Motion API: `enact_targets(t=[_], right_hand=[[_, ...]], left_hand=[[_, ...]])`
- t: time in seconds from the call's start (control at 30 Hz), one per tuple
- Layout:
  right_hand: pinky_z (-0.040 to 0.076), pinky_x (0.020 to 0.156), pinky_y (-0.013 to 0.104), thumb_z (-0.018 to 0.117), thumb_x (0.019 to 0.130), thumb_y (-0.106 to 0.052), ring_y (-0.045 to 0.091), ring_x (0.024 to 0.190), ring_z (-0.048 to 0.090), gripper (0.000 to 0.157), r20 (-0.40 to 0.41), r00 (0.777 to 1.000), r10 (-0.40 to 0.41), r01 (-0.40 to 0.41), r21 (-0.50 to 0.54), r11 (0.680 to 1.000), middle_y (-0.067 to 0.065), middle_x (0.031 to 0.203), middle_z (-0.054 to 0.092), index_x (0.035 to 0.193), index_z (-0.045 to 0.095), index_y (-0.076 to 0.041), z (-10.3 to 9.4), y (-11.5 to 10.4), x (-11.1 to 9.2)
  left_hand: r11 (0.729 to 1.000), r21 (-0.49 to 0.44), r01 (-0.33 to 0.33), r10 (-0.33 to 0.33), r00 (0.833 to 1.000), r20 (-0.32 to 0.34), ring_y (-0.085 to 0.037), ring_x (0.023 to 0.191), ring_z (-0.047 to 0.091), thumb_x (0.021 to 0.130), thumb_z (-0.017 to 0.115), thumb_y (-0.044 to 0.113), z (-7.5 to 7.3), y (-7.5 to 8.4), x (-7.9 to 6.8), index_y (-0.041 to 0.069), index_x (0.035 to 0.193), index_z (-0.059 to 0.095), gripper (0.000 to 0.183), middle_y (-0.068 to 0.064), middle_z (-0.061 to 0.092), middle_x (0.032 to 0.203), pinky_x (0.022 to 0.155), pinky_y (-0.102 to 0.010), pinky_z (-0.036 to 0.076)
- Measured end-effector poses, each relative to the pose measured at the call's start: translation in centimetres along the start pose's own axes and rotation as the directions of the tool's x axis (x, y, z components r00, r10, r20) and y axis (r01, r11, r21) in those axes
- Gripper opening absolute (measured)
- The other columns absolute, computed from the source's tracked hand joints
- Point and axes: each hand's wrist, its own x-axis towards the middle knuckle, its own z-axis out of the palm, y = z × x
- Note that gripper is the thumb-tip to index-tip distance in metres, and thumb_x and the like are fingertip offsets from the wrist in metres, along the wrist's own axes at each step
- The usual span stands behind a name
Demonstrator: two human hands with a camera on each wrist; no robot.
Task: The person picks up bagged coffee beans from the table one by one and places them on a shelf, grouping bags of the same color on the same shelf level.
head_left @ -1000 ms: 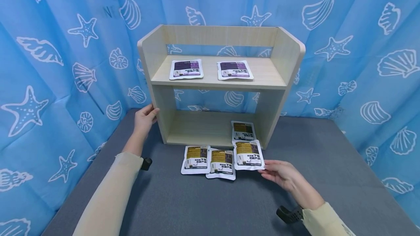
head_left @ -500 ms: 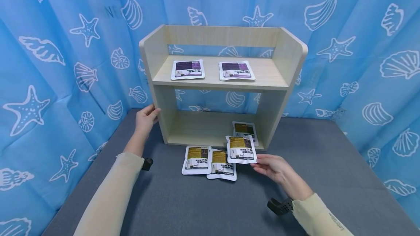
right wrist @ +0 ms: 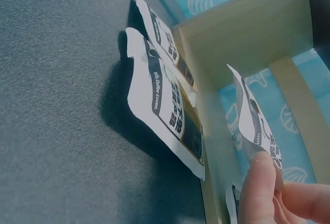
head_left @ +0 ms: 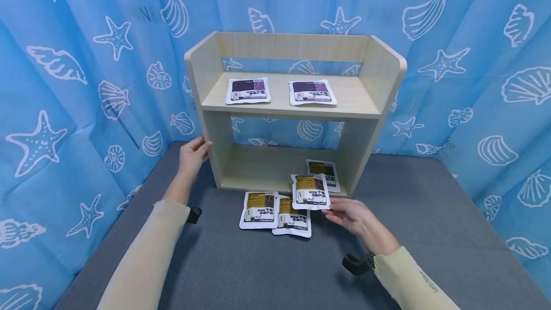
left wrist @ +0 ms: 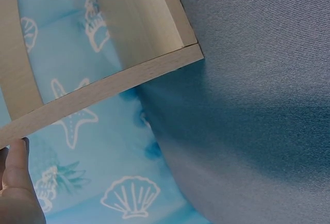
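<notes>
My right hand [head_left: 350, 216] pinches a white pouch [head_left: 310, 191] with a brown-and-gold label by its lower right corner, thumb on top. The pouch is raised at the front of the lower shelf, overlapping a similar pouch [head_left: 329, 181] lying on that shelf at the right. Two more such pouches, a left one [head_left: 258, 219] and a right one [head_left: 292, 224], lie on the grey table before the wooden shelf unit [head_left: 284, 114]. My left hand [head_left: 192, 157] touches the unit's left side panel; in the left wrist view its straight finger [left wrist: 18, 164] meets the panel's outer face.
Two purple-labelled pouches, one left [head_left: 248, 91] and one right [head_left: 312, 93], lie on the upper shelf. A blue curtain [head_left: 107, 109] with white shells and starfish hangs behind and beside the grey table [head_left: 241, 271]. The unit's side panels bound the lower compartment.
My right hand has carried the pinched pouch left and toward the shelf, uncovering more of the pouch on the lower shelf. My left hand stays at the side panel.
</notes>
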Motion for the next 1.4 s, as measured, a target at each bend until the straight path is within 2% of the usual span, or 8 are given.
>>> enact_targets(t=[0.27, 0.43, 0.57, 0.73, 1.03, 1.4], right_hand=[[0.058, 0.068, 0.027, 0.047, 0.1, 0.003, 0.016, 0.071, 0.068, 0.041, -0.01, 1.0, -0.016, 0.016, 0.0, 1.0, 0.009, 0.08, 0.068, 0.14, 0.041, 0.008, 1.0, -0.2, 1.0], [0.058, 0.065, 0.027, 0.042, 0.1, 0.006, 0.016, 0.069, 0.068, 0.032, 0.017, 1.0, -0.019, 0.019, 0.025, 1.0, 0.01, 0.076, 0.068, 0.132, 0.046, 0.008, 1.6, -0.3, 1.6], [0.058, 0.067, 0.026, 0.042, 0.1, 0.005, 0.015, 0.07, 0.067, 0.039, 0.028, 0.999, -0.025, 0.025, 0.005, 1.0, 0.009, 0.078, 0.067, 0.139, 0.041, 0.009, 2.0, -0.5, 1.9], [0.058, 0.069, 0.025, 0.046, 0.1, 0.002, 0.014, 0.071, 0.067, 0.047, -0.002, 1.0, -0.006, 0.006, -0.016, 1.0, 0.009, 0.083, 0.067, 0.146, 0.035, 0.007, 2.6, -0.7, 2.2], [0.057, 0.069, 0.025, 0.046, 0.1, 0.001, 0.014, 0.072, 0.065, 0.046, -0.023, 1.0, 0.005, -0.005, -0.003, 1.0, 0.012, 0.091, 0.061, 0.145, 0.035, 0.006, 3.2, -0.9, 3.0], [0.058, 0.067, 0.025, 0.046, 0.101, 0.001, 0.013, 0.068, 0.067, 0.042, -0.09, 0.996, 0.022, -0.021, 0.015, 1.0, 0.009, 0.083, 0.064, 0.143, 0.04, 0.002, 4.5, -1.1, 4.8]], left_hand=[[1.0, -0.004, 0.004, -0.004, 1.0, -0.002, -0.029, 0.129, 0.047, 0.101, 0.053, 0.018, 0.0, 0.0, 0.1, 0.002, 0.142, 0.047, 0.045, -0.02, 0.049, 0.142, 0.104, -0.043, 0.04], [1.0, -0.005, 0.008, -0.008, 1.0, -0.002, -0.029, 0.129, 0.048, 0.101, 0.053, 0.019, 0.0, 0.0, 0.1, 0.002, 0.143, 0.046, 0.045, -0.02, 0.049, 0.142, 0.105, -0.043, 0.04], [1.0, -0.007, 0.001, -0.001, 1.0, 0.001, -0.029, 0.129, 0.048, 0.101, 0.053, 0.019, 0.0, 0.0, 0.0, 0.002, 0.143, 0.047, 0.045, -0.02, 0.049, 0.142, 0.105, -0.043, 0.04], [1.0, -0.003, 0.003, -0.003, 1.0, 0.001, -0.029, 0.128, 0.048, 0.101, 0.052, 0.019, 0.1, 0.2, -0.1, 0.003, 0.142, 0.047, 0.045, -0.02, 0.049, 0.141, 0.105, -0.043, 0.04], [1.0, -0.003, 0.016, -0.016, 1.0, 0.007, -0.028, 0.13, 0.046, 0.101, 0.052, 0.02, 0.0, 0.3, -0.3, 0.004, 0.143, 0.047, 0.045, -0.019, 0.048, 0.142, 0.105, -0.043, 0.039], [1.0, 0.012, 0.004, -0.004, 1.0, -0.004, -0.029, 0.129, 0.047, 0.102, 0.052, 0.019, 0.0, 0.0, 0.0, 0.004, 0.143, 0.047, 0.044, -0.019, 0.049, 0.142, 0.105, -0.044, 0.04]])
